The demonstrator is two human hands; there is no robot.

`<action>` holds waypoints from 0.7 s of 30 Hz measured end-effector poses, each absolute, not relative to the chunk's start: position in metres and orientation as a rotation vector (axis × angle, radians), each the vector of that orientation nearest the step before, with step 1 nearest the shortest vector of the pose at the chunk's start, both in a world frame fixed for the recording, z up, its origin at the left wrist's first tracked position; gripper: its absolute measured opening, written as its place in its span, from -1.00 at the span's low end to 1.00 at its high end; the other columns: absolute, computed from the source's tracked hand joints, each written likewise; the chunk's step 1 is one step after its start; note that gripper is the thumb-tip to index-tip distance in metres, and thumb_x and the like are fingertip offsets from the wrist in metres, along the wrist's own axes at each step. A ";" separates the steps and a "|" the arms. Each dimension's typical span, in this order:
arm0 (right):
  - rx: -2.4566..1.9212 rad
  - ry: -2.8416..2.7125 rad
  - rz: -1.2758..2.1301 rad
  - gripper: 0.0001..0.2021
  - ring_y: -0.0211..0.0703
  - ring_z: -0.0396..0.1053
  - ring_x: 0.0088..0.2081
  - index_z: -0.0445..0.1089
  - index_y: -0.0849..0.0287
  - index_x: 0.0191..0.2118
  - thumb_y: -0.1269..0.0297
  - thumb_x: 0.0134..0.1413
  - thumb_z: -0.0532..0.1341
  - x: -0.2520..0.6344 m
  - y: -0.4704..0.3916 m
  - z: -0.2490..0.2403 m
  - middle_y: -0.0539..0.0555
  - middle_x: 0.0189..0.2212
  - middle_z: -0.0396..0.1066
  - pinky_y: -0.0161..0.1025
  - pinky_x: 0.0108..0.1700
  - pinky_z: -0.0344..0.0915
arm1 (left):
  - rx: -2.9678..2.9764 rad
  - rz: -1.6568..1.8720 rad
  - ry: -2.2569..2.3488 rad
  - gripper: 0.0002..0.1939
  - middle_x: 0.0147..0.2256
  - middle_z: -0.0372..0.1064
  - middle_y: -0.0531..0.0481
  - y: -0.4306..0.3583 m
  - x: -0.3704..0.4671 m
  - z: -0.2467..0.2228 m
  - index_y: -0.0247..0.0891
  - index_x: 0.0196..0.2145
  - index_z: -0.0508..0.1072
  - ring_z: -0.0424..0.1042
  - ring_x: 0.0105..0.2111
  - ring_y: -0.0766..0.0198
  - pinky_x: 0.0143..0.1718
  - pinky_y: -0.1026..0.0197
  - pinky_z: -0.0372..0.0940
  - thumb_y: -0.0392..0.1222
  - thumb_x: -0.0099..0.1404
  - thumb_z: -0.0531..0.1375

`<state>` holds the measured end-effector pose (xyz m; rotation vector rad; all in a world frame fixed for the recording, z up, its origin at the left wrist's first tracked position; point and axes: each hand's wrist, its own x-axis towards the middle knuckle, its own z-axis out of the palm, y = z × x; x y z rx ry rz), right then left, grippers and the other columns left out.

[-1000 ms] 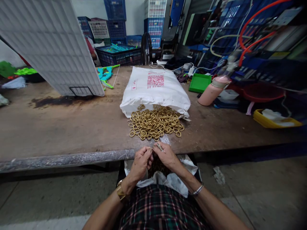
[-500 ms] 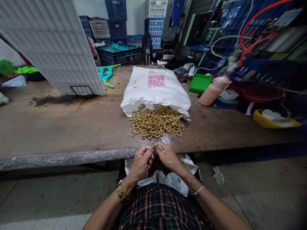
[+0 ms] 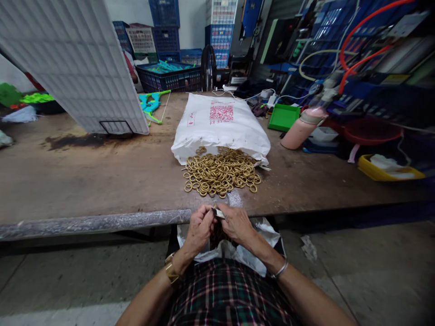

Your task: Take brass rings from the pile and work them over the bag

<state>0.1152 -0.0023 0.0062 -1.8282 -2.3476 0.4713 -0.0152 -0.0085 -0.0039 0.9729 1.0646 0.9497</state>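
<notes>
My left hand (image 3: 199, 228) is closed in a pinch at the table's front edge. A bit of a gold-coloured ring (image 3: 215, 207) shows at its fingertips, mostly hidden by the fingers. Close against it, my right hand (image 3: 238, 222) grips a small flat blade (image 3: 219, 213), pale with a dark end, which reaches to the left fingertips. Beyond both hands lies a heap of gold-coloured rings (image 3: 220, 174), spilling from the mouth of a white woven sack (image 3: 220, 122) with red print. Below the hands an open white bag (image 3: 249, 256) rests on my lap, with brownish contents partly hidden.
A white ribbed panel (image 3: 84, 68) stands on the wooden table (image 3: 136, 176) at left, beside a blue and green toy bow (image 3: 151, 105). To the right are a green tray (image 3: 283, 117), a pink bottle (image 3: 301, 131) and a yellow tray (image 3: 387, 170). Crates (image 3: 166, 79) stand behind.
The blade in my right hand has turned, so its flat side now shows across the left fingertips. Both hands stay in about the same place; the heap and sack look unchanged.
</notes>
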 end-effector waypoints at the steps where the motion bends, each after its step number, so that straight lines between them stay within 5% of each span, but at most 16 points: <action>1: -1.841 -2.363 0.468 -0.79 -0.22 0.31 -0.45 0.30 0.17 -0.30 0.43 -0.04 -0.02 0.115 -0.002 0.007 0.07 -0.47 0.42 -0.31 -0.45 -0.08 | 1.001 0.963 1.076 -0.68 -0.61 0.13 0.17 -0.008 -0.015 -0.004 -0.28 -0.45 0.23 0.04 -0.70 0.51 -0.68 0.41 -0.04 0.07 0.12 0.09; 14: -2.126 -2.104 0.219 -0.77 -0.18 0.33 -0.47 0.27 0.19 -0.22 0.46 -0.03 -0.01 0.133 0.023 -0.008 0.10 -0.47 0.43 -0.29 -0.47 -0.09 | 0.770 0.866 0.896 -0.66 -0.64 0.13 0.18 -0.023 -0.015 0.002 -0.27 -0.44 0.24 0.02 -0.74 0.52 -0.76 0.43 -0.11 0.08 0.09 0.15; 21: -2.018 -2.005 0.223 -0.72 -0.20 0.34 -0.40 0.20 0.17 -0.07 0.35 0.04 0.04 0.134 0.042 -0.010 0.07 -0.39 0.43 -0.34 -0.40 0.01 | 0.526 0.911 0.792 -0.72 -0.46 0.32 -0.02 -0.016 -0.017 -0.007 -0.33 -0.48 0.28 0.22 -0.63 0.47 -0.75 0.43 0.01 -0.03 0.09 0.19</action>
